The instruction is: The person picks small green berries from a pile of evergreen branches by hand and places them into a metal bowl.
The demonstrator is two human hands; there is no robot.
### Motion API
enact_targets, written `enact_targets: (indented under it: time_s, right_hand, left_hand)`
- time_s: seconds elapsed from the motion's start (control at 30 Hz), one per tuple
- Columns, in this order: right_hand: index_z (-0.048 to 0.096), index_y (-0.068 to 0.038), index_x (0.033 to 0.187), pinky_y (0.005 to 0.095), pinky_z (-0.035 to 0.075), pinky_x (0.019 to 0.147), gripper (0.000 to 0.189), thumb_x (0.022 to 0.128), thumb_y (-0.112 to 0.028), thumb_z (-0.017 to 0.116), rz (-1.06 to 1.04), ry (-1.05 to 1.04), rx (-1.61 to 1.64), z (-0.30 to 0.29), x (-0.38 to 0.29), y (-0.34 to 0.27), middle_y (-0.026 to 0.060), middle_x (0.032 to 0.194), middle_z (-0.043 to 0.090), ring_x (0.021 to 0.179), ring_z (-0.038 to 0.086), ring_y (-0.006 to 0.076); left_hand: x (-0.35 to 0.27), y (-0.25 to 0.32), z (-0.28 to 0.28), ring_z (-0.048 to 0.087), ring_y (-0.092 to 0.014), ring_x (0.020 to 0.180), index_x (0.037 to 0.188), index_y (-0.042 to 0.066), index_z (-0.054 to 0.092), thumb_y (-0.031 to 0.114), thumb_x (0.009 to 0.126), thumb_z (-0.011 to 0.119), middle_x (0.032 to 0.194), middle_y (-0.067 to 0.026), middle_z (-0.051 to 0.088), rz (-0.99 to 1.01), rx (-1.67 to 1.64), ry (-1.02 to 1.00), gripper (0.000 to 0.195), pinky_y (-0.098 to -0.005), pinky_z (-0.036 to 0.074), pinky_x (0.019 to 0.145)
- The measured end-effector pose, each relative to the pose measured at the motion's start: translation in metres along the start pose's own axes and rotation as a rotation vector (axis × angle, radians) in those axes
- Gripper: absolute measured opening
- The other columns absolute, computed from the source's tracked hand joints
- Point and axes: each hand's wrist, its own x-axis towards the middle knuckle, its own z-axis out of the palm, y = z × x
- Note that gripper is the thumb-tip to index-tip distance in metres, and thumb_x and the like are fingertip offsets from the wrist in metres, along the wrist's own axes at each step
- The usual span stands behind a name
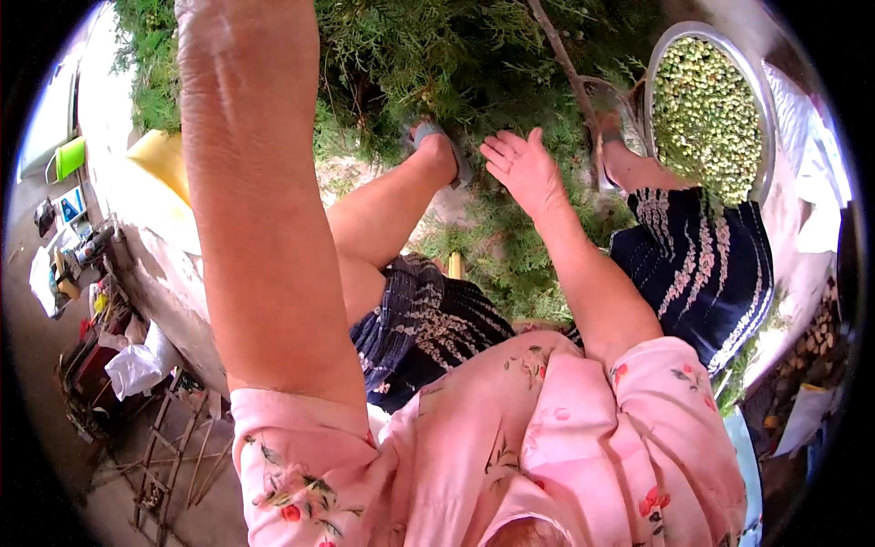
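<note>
My right hand (523, 167) is held out palm showing, thumb apart from the fingers, with nothing in it. It hovers over cut green conifer branches (410, 61), scale-leaved like cypress or arborvitae, heaped before me and between my legs. My left forearm (256, 191) reaches up past the top edge of the view, so the left hand is out of sight. Beyond my right foot stands a wide metal basin (767, 123) holding many small green cones or seed pods (707, 116). A bare brown stem (564, 58) slants through the foliage, left of the basin.
My sandalled left foot (441, 154) rests among the sprigs. A yellow sheet-like object (160, 164) lies at left. Farther left are a green bucket (70, 158), cluttered household things, a white plastic bag (140, 362) and a wooden ladder-like frame (164, 458). White sacking (813, 171) lies right of the basin.
</note>
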Motion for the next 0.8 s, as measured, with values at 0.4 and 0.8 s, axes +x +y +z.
enact_targets:
  time_s: [0.4, 0.8]
  right_hand:
    - [0.027, -0.002, 0.131, 0.036, 0.033, 0.098, 0.066, 0.067, 0.007, 0.041, -0.334, 0.09, -1.845, 0.061, -0.006, 0.049, 0.0181, 0.137, 0.024, 0.123, 0.032, 0.0322]
    - [0.057, -0.001, 0.094, 0.0395, 0.047, 0.07, 0.02, 0.077, -0.01, 0.052, -0.036, -0.294, -2.071, 0.038, -0.087, 0.033, 0.019, 0.094, 0.058, 0.082, 0.058, 0.0349]
  left_hand:
    - [-0.03, -0.015, -0.01, 0.047, -0.024, 0.065, 0.085, 0.0, 0.045, 0.02, 0.092, 0.038, 0.071, -0.0125, 0.051, 0.144, 0.278, 0.029, 0.023, -0.0349, 0.043, 0.064]
    - [-0.047, -0.029, 0.006, 0.049, -0.021, 0.066, 0.091, 0.0, 0.046, 0.016, 0.09, 0.044, 0.078, -0.0106, 0.052, 0.221, 0.137, 0.122, 0.016, -0.0305, 0.047, 0.059]
